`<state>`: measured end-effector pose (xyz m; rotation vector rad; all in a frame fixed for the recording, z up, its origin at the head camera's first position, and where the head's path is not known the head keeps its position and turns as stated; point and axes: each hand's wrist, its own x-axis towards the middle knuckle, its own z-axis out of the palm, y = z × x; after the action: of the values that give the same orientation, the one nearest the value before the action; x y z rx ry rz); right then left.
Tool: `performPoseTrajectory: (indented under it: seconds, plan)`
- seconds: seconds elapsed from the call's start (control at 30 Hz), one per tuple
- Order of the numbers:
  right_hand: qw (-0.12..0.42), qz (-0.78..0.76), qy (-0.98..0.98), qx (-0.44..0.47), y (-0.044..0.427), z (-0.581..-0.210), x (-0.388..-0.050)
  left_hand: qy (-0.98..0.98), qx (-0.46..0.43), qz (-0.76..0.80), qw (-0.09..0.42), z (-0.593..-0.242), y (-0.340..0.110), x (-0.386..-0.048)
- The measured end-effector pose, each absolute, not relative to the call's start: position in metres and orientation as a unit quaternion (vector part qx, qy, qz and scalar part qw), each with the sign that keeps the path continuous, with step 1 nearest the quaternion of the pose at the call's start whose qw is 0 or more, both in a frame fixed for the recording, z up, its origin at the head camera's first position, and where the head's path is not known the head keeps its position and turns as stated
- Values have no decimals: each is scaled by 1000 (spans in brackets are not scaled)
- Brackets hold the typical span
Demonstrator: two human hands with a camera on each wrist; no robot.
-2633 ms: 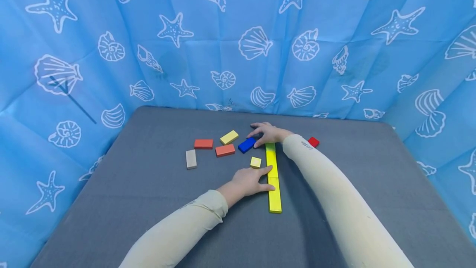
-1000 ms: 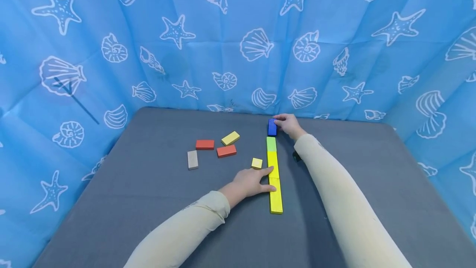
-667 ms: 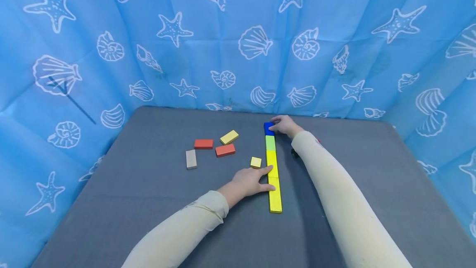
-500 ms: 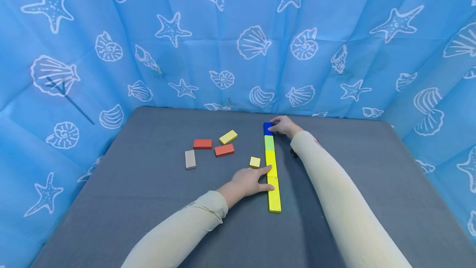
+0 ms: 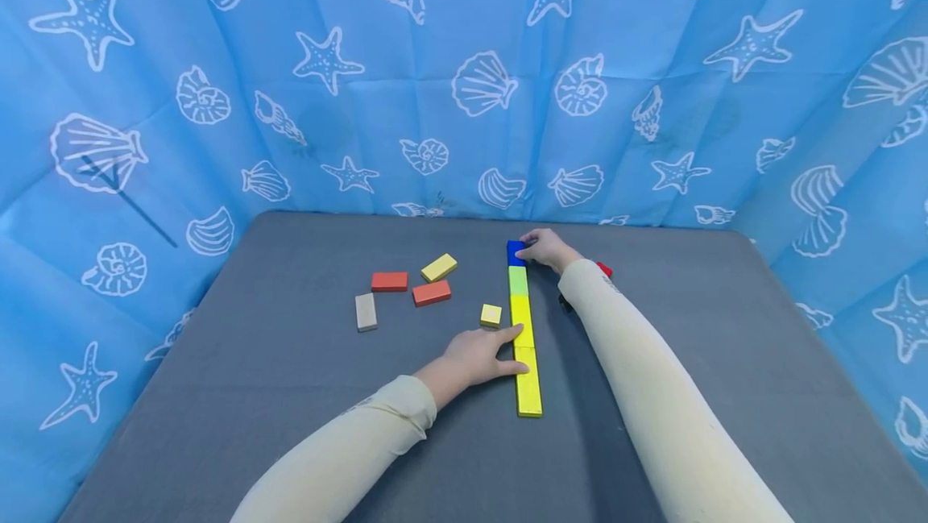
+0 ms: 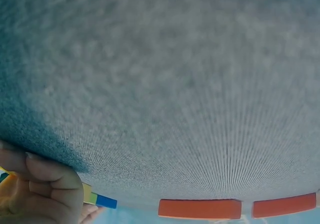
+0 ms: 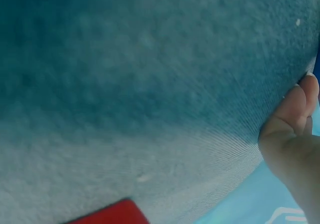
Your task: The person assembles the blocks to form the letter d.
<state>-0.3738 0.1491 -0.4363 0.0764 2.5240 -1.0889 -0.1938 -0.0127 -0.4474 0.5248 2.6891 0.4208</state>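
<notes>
A straight row of blocks runs away from the person: two yellow blocks, the near one (image 5: 528, 394) and the far one (image 5: 522, 310), then a light green block (image 5: 518, 280) and a blue block (image 5: 515, 254) at the far end. My right hand (image 5: 549, 250) pinches the blue block, which sits against the green one. My left hand (image 5: 474, 356) reaches in from the left, its extended index finger and thumb pressing on the two yellow blocks. In the left wrist view, the hand's other fingers (image 6: 52, 184) look bent. A small pale yellow cube (image 5: 490, 315) lies beside the left hand.
Left of the row lie two red blocks (image 5: 389, 281) (image 5: 432, 293), a pale yellow block (image 5: 439, 267) and a greyish block (image 5: 366, 312). A bright red block (image 5: 604, 268) and a dark object (image 5: 565, 304) are partly hidden by the right sleeve. A blue curtain (image 5: 435, 64) surrounds the grey table (image 5: 290, 394).
My right hand has carried the blue block from left of the row to its far end and closed the gap to the green block. The left hand has stayed in place.
</notes>
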Motion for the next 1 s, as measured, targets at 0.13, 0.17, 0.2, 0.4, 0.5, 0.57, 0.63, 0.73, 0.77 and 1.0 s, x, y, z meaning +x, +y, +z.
performPoseTrajectory:
  seconds: [0.13, 0.17, 0.2, 0.4, 0.5, 0.57, 0.63, 0.73, 0.77, 1.0]
  plan:
    - [203, -383, 901, 30, 148, -435, -371, 952, 189, 154, 186, -449, -14, -192]
    - [206, -382, 901, 30, 148, -435, -370, 951, 190, 155, 186, -449, -14, -192]
    - [208, -381, 901, 30, 148, -434, -370, 951, 191, 156, 187, -449, -15, -191]
    - [207, -375, 903, 29, 147, -432, -365, 950, 198, 155, 187, -447, -16, -188]
    - [208, -373, 904, 30, 148, -432, -363, 951, 199, 149, 185, -447, -16, -186]
    - [209, -373, 903, 32, 149, -433, -363, 951, 200, 148, 185, -447, -16, -185]
    - [209, -373, 903, 31, 149, -433, -361, 950, 201, 148, 186, -447, -16, -184]
    - [209, -373, 903, 32, 150, -433, -358, 949, 202, 151, 189, -446, -16, -182]
    - [209, -373, 903, 32, 150, -433, -357, 948, 203, 151, 191, -446, -16, -182]
    - [214, -373, 902, 35, 149, -432, -353, 950, 212, 138, 185, -444, -16, -177]
